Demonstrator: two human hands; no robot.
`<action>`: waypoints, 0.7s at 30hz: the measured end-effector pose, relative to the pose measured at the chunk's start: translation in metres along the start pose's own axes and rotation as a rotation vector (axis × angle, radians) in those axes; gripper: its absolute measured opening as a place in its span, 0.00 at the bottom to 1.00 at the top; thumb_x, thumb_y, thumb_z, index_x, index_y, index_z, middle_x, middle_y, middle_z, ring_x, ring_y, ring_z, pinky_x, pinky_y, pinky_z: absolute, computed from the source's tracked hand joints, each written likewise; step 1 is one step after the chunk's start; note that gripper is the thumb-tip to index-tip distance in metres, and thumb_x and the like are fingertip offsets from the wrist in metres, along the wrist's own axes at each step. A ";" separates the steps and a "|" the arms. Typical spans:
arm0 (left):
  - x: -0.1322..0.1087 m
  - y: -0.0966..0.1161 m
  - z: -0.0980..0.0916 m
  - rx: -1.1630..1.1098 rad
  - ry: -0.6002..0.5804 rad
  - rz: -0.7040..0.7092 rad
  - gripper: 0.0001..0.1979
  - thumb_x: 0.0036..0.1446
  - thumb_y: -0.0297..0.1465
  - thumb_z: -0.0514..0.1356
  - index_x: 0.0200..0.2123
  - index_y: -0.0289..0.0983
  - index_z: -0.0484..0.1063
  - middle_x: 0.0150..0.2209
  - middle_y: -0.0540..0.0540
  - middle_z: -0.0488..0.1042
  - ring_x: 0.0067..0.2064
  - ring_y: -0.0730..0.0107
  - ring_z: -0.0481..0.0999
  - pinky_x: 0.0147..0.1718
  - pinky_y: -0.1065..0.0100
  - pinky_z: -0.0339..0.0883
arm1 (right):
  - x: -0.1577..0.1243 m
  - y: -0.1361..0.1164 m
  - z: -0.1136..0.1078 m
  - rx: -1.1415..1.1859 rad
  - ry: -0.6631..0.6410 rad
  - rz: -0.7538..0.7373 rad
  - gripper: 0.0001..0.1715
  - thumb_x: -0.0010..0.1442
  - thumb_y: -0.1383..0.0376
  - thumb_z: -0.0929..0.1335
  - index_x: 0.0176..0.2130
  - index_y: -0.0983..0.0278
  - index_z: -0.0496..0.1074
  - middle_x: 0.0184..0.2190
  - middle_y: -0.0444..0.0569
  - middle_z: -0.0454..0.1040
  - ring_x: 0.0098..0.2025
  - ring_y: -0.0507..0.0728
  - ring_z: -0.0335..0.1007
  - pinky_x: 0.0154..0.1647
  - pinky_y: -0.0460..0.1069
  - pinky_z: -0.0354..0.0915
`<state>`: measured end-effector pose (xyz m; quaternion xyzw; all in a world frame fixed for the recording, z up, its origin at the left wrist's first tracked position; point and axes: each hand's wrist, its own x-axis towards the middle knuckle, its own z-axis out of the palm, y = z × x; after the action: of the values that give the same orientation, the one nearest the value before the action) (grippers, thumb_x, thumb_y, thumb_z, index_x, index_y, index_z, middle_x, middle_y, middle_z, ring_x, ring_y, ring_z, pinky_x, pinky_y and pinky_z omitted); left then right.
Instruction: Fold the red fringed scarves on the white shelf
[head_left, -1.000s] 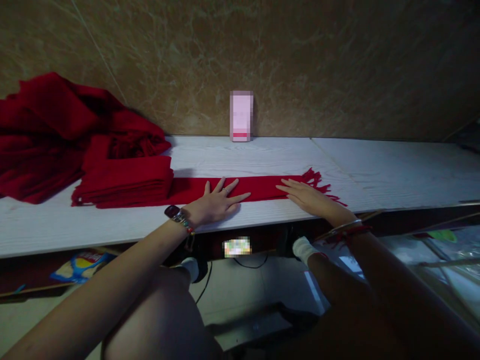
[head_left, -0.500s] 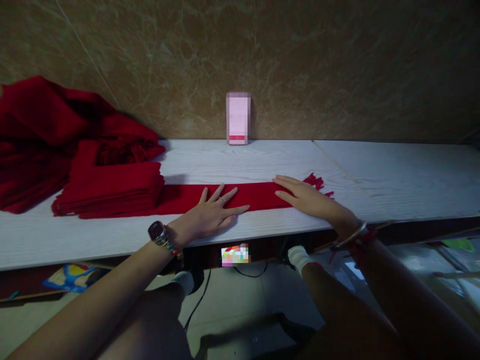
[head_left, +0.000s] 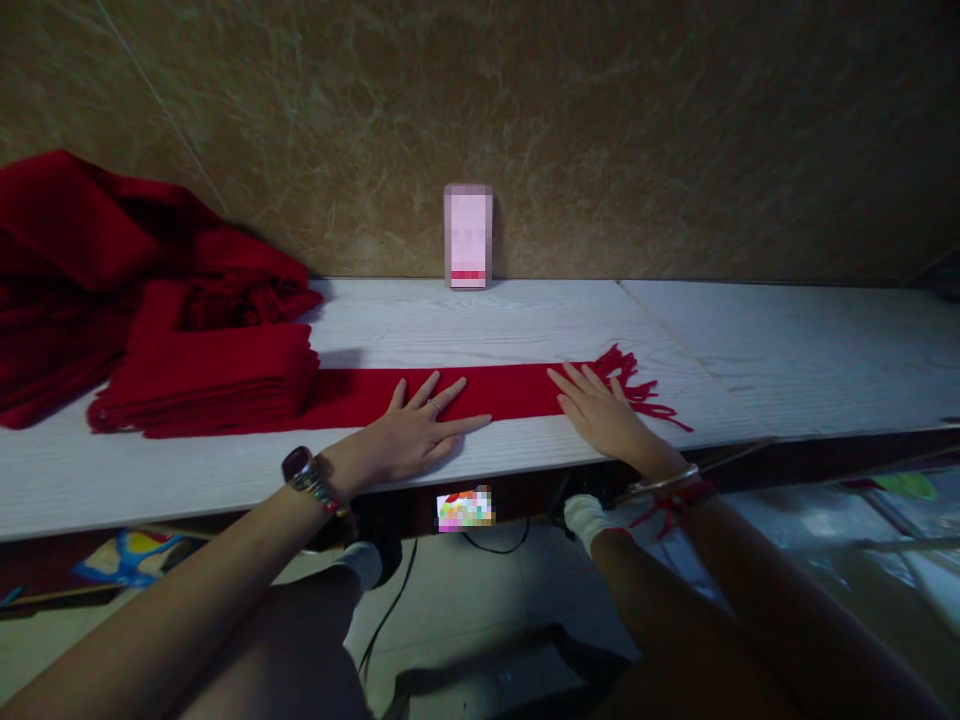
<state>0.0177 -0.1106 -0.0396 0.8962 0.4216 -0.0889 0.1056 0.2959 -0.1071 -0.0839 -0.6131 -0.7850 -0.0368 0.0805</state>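
Left hand and right hand touch red scarf, packet below counter

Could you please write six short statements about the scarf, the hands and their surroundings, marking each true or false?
1. The left hand reaches over the red scarf with its fingers spread. True.
2. The right hand is clenched into a fist. False: its fingers are extended on the scarf.
3. The fringe is at the end nearer the left hand. False: it is nearer the right hand.
4. A folded red stack lies left of the left hand. True.
5. The watch is on the right wrist. False: it is on the left wrist.
6. A pink rectangular object stands at the wall. True.
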 end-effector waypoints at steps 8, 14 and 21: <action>0.009 -0.007 -0.004 -0.065 0.192 -0.083 0.26 0.65 0.45 0.39 0.65 0.52 0.41 0.68 0.44 0.42 0.66 0.42 0.41 0.56 0.35 0.46 | -0.014 0.041 -0.009 -0.051 0.193 0.215 0.29 0.65 0.58 0.51 0.59 0.62 0.63 0.60 0.58 0.63 0.61 0.74 0.53 0.52 0.80 0.48; 0.025 -0.004 0.003 0.025 0.269 -0.224 0.29 0.65 0.45 0.40 0.66 0.44 0.44 0.67 0.39 0.43 0.66 0.40 0.42 0.56 0.36 0.45 | 0.011 -0.012 -0.021 0.073 0.165 -0.057 0.27 0.65 0.58 0.53 0.60 0.61 0.61 0.62 0.53 0.60 0.64 0.65 0.50 0.61 0.67 0.50; 0.025 0.002 0.009 0.055 0.168 -0.276 0.26 0.66 0.42 0.39 0.65 0.43 0.48 0.68 0.42 0.43 0.66 0.43 0.44 0.57 0.36 0.44 | 0.023 -0.013 -0.007 0.017 -0.056 -0.108 0.27 0.65 0.59 0.54 0.61 0.56 0.58 0.63 0.49 0.58 0.64 0.60 0.51 0.61 0.65 0.50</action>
<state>0.0347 -0.0959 -0.0542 0.8366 0.5455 -0.0386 0.0321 0.2790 -0.0895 -0.0727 -0.5698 -0.8193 -0.0174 0.0614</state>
